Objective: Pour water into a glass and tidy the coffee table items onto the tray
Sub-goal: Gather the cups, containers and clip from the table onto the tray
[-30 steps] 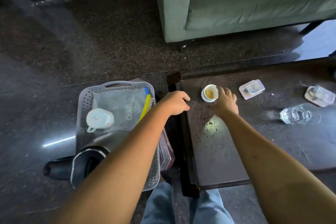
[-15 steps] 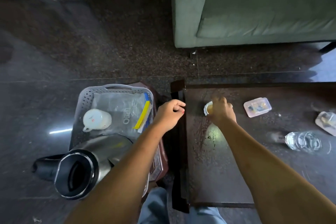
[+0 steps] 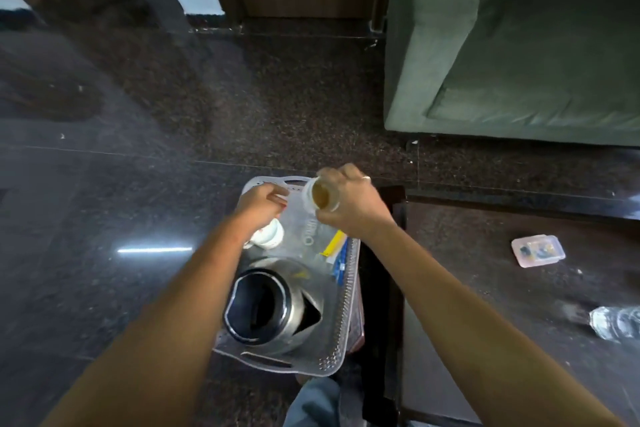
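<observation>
Over the dark polished floor (image 3: 138, 184), a green sofa (image 3: 536, 55) fills the upper right. Below it stands a dark coffee table (image 3: 485, 305). Just beside the table's left edge is a pale perforated tray (image 3: 348, 315).

On the near half of the tray a steel kettle (image 3: 273, 305) stands with its mouth open to the camera. Beyond the kettle lies a clear plastic bag (image 3: 308, 236) with a yellow and blue strip along one edge.

The right hand (image 3: 349, 208) hangs over the far end of the tray, above the bag. Its fingers are curled round a small white cup of brown liquid (image 3: 320, 198), which is tilted toward the left.

The left hand (image 3: 263, 204) hovers over the tray's far left corner. Its fingers are loosely bent and hold nothing that shows. Under its wrist a second white cup (image 3: 268, 236) lies on the tray.

On the table, well apart from the tray, sit a small clear lidded box (image 3: 538, 251) and a clear glass (image 3: 614, 322) at the right edge of view.
</observation>
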### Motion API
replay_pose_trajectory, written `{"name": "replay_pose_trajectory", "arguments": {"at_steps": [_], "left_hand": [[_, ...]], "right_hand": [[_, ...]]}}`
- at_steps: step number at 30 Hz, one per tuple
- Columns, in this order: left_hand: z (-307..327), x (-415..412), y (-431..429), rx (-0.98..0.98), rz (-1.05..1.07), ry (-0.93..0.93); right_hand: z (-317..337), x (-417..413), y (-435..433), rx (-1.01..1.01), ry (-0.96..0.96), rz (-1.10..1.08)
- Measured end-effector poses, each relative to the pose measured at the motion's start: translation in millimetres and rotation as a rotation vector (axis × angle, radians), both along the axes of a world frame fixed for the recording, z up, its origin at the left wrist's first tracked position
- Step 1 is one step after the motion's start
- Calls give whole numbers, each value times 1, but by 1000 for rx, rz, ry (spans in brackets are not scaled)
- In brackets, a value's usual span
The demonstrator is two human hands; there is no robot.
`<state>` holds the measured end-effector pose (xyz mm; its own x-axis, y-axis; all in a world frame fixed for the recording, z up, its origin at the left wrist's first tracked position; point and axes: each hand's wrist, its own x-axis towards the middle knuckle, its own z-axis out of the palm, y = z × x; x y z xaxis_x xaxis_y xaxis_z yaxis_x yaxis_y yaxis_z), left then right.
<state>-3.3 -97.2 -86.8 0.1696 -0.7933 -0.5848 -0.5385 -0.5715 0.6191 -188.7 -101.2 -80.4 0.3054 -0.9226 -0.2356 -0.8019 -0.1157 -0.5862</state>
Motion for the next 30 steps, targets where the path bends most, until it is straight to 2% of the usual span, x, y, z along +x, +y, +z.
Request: {"name": "replay_pose_trajectory", "arguments": {"at_steps": [3,5,8,14,23,30], "left_hand": [[-4,41,11,75,-7,-32],[-12,59,20,168,-86,-6],[-26,70,26,276,-236,33],[-31,67,24,306,-389,7],[-35,51,22,300,-474,-25],[-37,36,20,242,-475,-135]], "right_hand": [[-16,37,11,86,124,168],[-29,52,18,120,190,236],[-45,64,24,110,221,274],[-60,74,22,92,324,326],[-76,73,33,142,228,175],[-80,70,36,146,186,142]]}}
